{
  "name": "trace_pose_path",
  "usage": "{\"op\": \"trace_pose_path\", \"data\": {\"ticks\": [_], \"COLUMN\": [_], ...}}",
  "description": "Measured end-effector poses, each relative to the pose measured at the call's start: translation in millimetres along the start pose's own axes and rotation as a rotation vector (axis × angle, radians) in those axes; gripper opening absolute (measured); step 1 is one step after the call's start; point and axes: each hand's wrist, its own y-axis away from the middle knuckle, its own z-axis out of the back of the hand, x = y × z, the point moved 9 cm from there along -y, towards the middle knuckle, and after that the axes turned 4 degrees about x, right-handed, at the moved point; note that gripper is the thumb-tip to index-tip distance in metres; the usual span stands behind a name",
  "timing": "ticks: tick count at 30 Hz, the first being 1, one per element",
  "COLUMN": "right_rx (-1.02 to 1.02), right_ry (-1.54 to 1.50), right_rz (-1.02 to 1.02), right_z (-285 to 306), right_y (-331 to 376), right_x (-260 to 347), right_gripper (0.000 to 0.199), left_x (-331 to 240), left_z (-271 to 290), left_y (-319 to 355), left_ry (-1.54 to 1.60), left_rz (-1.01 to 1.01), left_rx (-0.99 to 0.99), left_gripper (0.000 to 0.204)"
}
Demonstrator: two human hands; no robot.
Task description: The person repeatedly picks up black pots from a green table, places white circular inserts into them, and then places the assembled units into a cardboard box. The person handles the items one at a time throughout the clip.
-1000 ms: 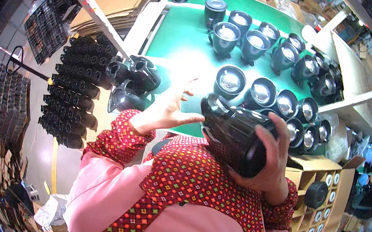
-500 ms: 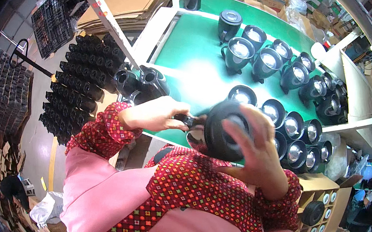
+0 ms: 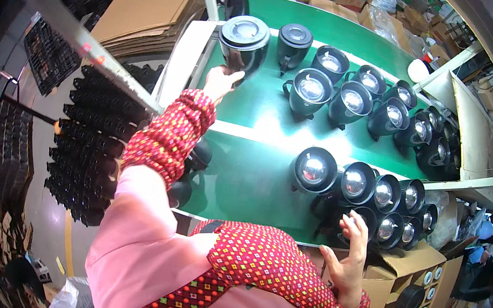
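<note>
My left hand [image 3: 221, 82] reaches far out and grips the base of a black lidded kettle [image 3: 244, 41] at the left end of the far green belt [image 3: 265, 103]. A second lidded kettle [image 3: 294, 42] and a row of open black kettles [image 3: 353, 96] stand to its right. My right hand [image 3: 347, 258] is close to my body with fingers spread and holds nothing. Its fingertips are at the near edge of a cluster of open kettles [image 3: 372, 195] on the near green belt [image 3: 249, 179].
Stacks of black parts [image 3: 85, 151] fill racks to the left. Flat cardboard sheets [image 3: 148, 4] lie at the upper left. A cardboard box with round-holed dividers [image 3: 412, 288] stands at the lower right. A white rail [image 3: 273, 140] separates the two belts.
The kettle that both hands held near my chest has gone out to the far belt in my left hand. My right hand let go and dropped to the near kettle cluster.
</note>
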Motion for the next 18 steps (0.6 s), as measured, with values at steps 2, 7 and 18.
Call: {"op": "trace_pose_path", "data": {"ticks": [2, 7, 18], "right_rx": [0.000, -0.060, -0.131], "right_ry": [-0.112, -0.119, -0.200], "right_rz": [-0.129, -0.451, -0.717], "right_z": [-1, 2, -7], "right_y": [10, 54, 95], "right_x": [-18, -50, -77], "right_gripper": [0.067, 0.057, 0.051], "left_x": [38, 76, 120], "left_z": [-4, -47, -83], "left_y": [-57, -133, -195], "left_ry": [0.076, 0.149, 0.199], "left_rz": [0.046, 0.102, 0.125], "left_rx": [-0.088, -0.273, -0.366], "left_gripper": [0.042, 0.044, 0.037]}}
